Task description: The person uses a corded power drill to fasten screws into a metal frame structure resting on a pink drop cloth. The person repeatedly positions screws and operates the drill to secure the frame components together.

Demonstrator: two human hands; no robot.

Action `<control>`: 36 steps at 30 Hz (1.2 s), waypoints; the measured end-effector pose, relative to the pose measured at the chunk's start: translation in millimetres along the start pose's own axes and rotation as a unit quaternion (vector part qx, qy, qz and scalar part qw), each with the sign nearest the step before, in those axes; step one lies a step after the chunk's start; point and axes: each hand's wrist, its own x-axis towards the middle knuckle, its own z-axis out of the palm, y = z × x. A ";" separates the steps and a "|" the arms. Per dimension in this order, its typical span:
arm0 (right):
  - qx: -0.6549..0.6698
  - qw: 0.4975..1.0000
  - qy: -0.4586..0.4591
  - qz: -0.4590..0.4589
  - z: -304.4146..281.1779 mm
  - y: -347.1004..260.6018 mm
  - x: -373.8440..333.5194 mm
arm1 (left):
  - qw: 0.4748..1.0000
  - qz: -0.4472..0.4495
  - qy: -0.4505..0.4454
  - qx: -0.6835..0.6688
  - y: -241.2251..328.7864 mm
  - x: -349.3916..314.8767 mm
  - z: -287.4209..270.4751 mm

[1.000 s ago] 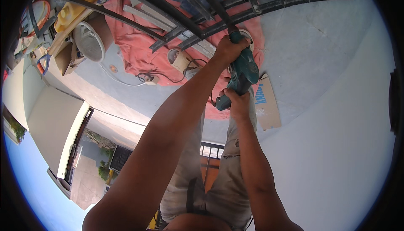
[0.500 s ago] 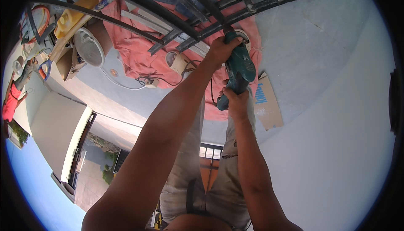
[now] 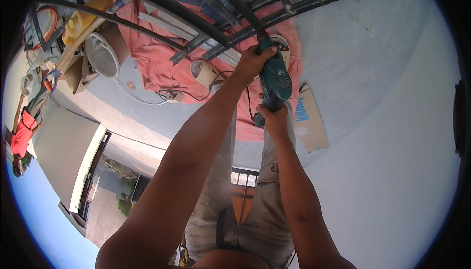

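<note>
Green power drill (image 3: 278, 80) is sitting in both hands, over the red cloth (image 3: 147, 48) and in front of the right leg, nose pointing away from the body. Left hand (image 3: 254, 62): grip is clamping the drill's front end, thumb lying across the top. Right hand (image 3: 274, 117): grip is wrapping the rear handle, fingers mostly hidden. Dark cord (image 3: 249, 103) is hanging just beside that handle. Drill nose is meeting the black metal grille (image 3: 196, 22) in view; can't tell if the tip is touching or biting. Grille is lying across the top, partly over the cloth. Feet in beige sandals (image 3: 205, 75) are standing on the cloth, one either side of the drill's front. Cardboard piece (image 3: 312, 124) is lying on the grey floor (image 3: 353, 48), right of the drill. Small power socket box (image 3: 172, 96) with looped cable is resting at the cloth's left edge. Farther left, grey-lined bucket (image 3: 109, 48) is standing near a yellow jug (image 3: 81, 23); person in red (image 3: 23, 134) is showing at the far-left rim.
</note>
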 end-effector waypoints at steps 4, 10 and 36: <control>0.275 0.957 -0.013 0.087 12.1 4.5 -2.5 | 0.985 0.009 0.022 0.171 0.1 14.5 16.9; 0.365 0.928 -0.011 0.073 25.2 2.0 -4.2 | 0.966 -0.008 0.035 0.256 13.6 21.8 23.7; 0.194 0.978 0.016 0.072 -12.1 -30.9 -27.5 | 0.991 -0.085 0.015 0.098 27.5 -14.6 46.3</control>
